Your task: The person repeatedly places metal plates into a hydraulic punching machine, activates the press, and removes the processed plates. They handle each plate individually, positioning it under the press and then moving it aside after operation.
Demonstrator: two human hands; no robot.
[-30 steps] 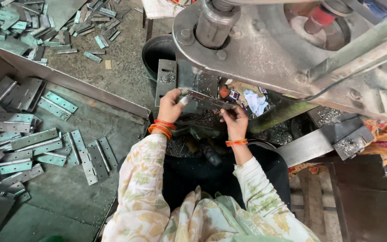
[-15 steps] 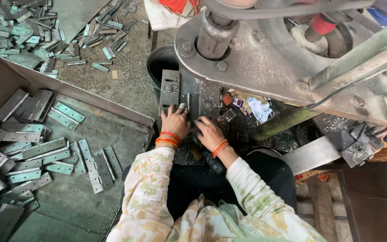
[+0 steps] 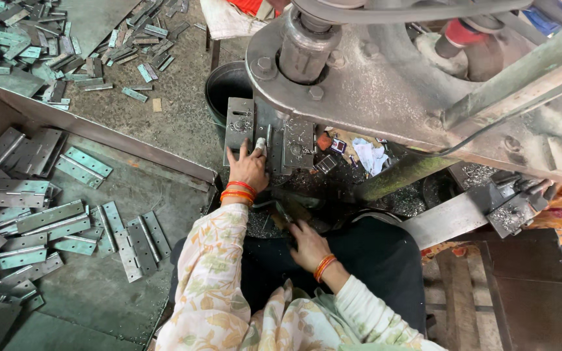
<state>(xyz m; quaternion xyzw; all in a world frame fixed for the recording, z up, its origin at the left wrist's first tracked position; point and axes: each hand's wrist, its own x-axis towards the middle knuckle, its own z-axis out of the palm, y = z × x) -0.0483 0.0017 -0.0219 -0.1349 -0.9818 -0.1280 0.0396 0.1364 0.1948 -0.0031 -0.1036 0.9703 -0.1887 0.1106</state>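
From the head view, the left hand [image 3: 248, 168] is resting with fingers spread open on the metal plate [image 3: 240, 123] lying on the press bed [image 3: 297, 140], while the right hand [image 3: 307, 244] is lying near the lap (grip unclear).

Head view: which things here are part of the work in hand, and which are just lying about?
In hand:
left hand on the press die block
right hand by the lap
press machine

Lying about:
hinges in tray
floor scatter of hinges
black bucket
crumpled wrappers
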